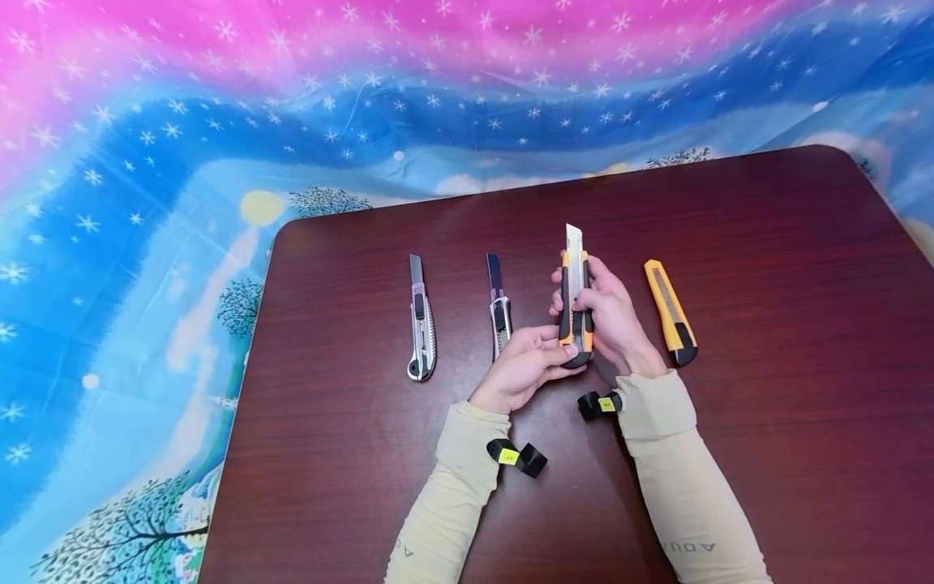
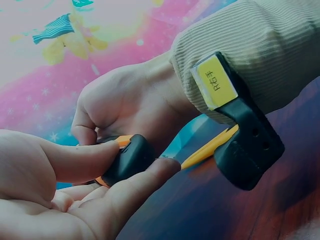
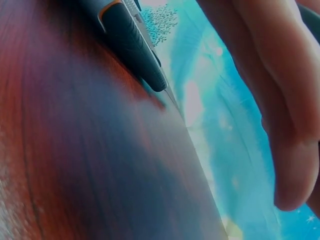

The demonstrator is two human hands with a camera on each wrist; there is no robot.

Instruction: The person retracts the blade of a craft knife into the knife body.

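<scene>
Both hands hold an orange-and-black snap-off utility knife (image 1: pixel 576 312), upright in the head view with its wide blade extended at the top. The right hand (image 1: pixel 616 312) grips the handle from the right, thumb lying across the front over the slider channel and fingertips showing on the far side. At the bottom, the left hand (image 1: pixel 521 365) pinches the black end cap (image 2: pixel 131 159) between thumb and finger. In the left wrist view, the right hand (image 2: pixel 130 105) is behind that cap. The right wrist view shows a dark handle with orange edging (image 3: pixel 132 45) and large fingers at the right.
A yellow utility knife (image 1: pixel 667 312) lies to the right on the dark wooden table (image 1: pixel 328 462). On the left lie a silver-and-pink knife (image 1: pixel 421 324) and another silver knife (image 1: pixel 499 304), partly covered by the left hand. A snowflake-patterned cloth (image 1: pixel 438 97) hangs behind.
</scene>
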